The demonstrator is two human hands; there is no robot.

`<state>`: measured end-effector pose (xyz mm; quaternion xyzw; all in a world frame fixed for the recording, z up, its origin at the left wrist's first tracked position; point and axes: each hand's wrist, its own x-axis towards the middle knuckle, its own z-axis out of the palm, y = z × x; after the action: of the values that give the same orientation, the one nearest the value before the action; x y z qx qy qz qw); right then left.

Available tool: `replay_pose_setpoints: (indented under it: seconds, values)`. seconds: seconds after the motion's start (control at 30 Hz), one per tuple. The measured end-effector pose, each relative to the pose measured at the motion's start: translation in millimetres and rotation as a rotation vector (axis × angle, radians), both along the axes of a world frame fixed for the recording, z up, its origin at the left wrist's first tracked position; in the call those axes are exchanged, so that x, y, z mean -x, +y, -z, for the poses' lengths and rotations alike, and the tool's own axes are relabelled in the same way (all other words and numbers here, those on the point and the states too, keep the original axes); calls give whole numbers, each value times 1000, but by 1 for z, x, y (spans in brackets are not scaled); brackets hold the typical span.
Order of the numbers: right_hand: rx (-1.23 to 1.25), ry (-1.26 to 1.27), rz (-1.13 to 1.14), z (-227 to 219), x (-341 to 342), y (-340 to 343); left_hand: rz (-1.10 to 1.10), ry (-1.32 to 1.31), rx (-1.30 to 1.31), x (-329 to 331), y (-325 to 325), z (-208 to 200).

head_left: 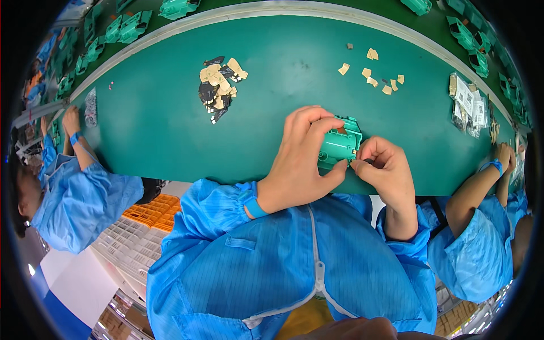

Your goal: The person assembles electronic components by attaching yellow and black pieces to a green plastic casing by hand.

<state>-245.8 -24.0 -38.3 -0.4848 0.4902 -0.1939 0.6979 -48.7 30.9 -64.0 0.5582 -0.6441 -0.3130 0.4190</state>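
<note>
A green plastic housing (340,145) with moulded ridges is held just above the table's near side. My left hand (306,150) grips it from the left, fingers over its far edge and thumb along its near edge. At its lower right corner, my right hand (388,167) pinches a small dark piece (368,161), mostly hidden by the fingers. The right fingertips touch or nearly touch the housing there. Beyond my left hand lies a pile of black and tan flat small parts (220,85). Loose tan pieces (371,79) are scattered at the far right.
Plastic bags with white labels (468,105) lie at the right of the green table (272,56). Beyond its pale rail stand more green housings (135,26). Co-workers in blue sit on the left (85,192) and right (476,243). Orange and white crates (153,212) stand at lower left.
</note>
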Motion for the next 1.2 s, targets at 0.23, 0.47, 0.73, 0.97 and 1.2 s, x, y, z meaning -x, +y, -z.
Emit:
replay_pose_setpoints:
  seconds: [0.23,0.47,0.73,0.97,1.2]
  values:
    - [-25,27,-5,-3,-3,-1,-2,-15,-2,0,-1,0]
    - [-26,36,-10,-7,-5,-2,-6,-26,2,-3,-1,-3]
    - [-47,103,-55,-13,-5,-6,6,-37,-13,-3,-1,-3]
    - [3,130,-88,-9,-1,-6,19,-62,-22,-4,-2,-4]
    - [28,156,-102,-8,0,-6,44,-85,-25,-5,-2,-6]
